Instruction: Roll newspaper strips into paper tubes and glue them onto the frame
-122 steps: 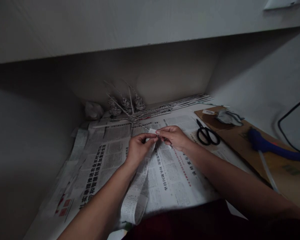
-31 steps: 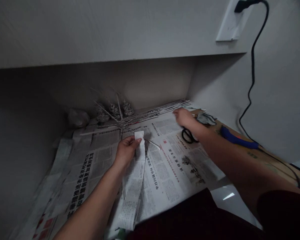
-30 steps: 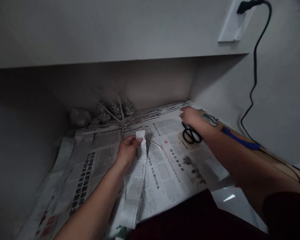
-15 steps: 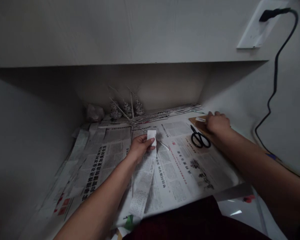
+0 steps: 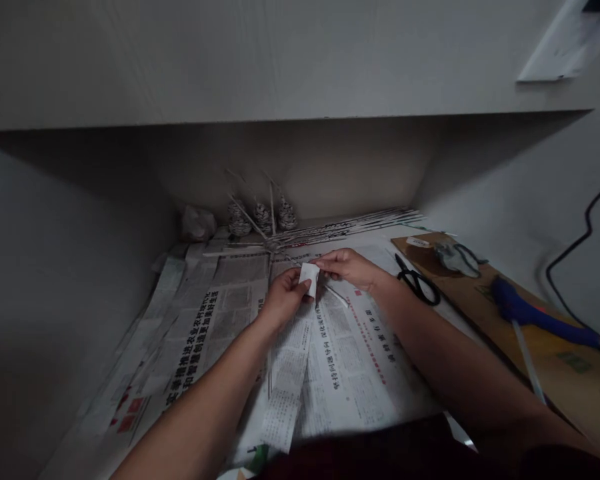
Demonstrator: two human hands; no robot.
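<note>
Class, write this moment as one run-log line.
left hand: gripping paper strip | right hand: at strip's upper end | scissors: lying by cardboard | blue glue gun: on cardboard

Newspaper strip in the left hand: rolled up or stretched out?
Stretched out: the newspaper strip trails down from the left hand as one long band.

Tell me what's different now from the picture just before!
The right hand moved left, from the cardboard back to the top of the paper strip, so the grey bundle shows again. The left hand still pinches the strip; the black scissors stayed put.
</note>
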